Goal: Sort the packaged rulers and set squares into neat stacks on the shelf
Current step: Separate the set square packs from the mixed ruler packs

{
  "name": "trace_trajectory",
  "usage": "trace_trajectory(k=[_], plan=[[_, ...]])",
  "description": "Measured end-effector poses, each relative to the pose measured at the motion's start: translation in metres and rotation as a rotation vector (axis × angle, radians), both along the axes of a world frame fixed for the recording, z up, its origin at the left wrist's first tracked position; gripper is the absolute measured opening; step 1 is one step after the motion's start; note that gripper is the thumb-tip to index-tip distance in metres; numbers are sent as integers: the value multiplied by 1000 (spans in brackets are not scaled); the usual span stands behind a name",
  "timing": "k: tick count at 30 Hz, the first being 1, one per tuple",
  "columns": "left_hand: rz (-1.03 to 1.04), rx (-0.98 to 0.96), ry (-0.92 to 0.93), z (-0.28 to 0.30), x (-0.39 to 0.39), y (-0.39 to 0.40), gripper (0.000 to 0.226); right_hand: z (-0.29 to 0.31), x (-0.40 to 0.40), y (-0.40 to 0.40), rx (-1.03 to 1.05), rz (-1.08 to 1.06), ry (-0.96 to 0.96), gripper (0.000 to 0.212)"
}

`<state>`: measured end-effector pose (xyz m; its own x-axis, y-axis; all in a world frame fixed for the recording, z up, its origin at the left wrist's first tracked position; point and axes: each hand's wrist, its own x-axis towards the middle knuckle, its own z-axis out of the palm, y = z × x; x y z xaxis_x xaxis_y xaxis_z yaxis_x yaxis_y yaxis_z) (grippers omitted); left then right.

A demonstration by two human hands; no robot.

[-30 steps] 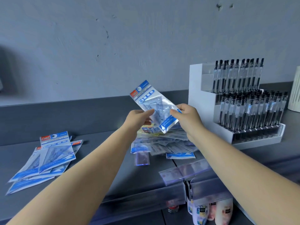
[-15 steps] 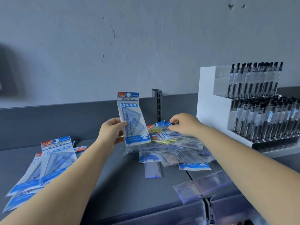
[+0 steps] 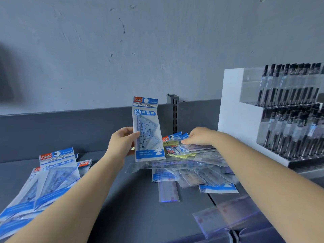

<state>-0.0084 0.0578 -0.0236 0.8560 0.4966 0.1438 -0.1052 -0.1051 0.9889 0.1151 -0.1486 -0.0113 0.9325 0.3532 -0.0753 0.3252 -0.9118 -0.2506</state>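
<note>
- Mid-sort: one set square pack point(image 3: 148, 130) held upright in left hand point(image 3: 122, 143), thumb in front, above grey shelf point(image 3: 122, 199).
- Right hand point(image 3: 199, 138) down on mixed pile point(image 3: 191, 163), fingers curled onto top pack point(image 3: 190, 147); full pinch not clear.
- Stack of set squares point(image 3: 52, 174) lying far left.
- Next, probably: carry held pack left, lay square on stack, edges matching.
</note>
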Motion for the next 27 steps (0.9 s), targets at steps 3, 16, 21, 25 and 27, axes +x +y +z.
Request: trace_trajectory(k=[3,16,21,25,27], plan=[[3,4,-5,0,1,1,11,0,2,-1,103,11,18,44],[8,-46,-15,6,-2,-1,10,28,-16,-16,464,-9,-226,12],[-10,-67,-9,13,-12,-2,10,47,-36,-16,647,65,-311,9],[-8,-51,-22,23,-31,6,8,63,-56,-2,731,124,-343,15],[29,-17,-20,30,-44,17,7,68,-65,9,765,138,-332,18]])
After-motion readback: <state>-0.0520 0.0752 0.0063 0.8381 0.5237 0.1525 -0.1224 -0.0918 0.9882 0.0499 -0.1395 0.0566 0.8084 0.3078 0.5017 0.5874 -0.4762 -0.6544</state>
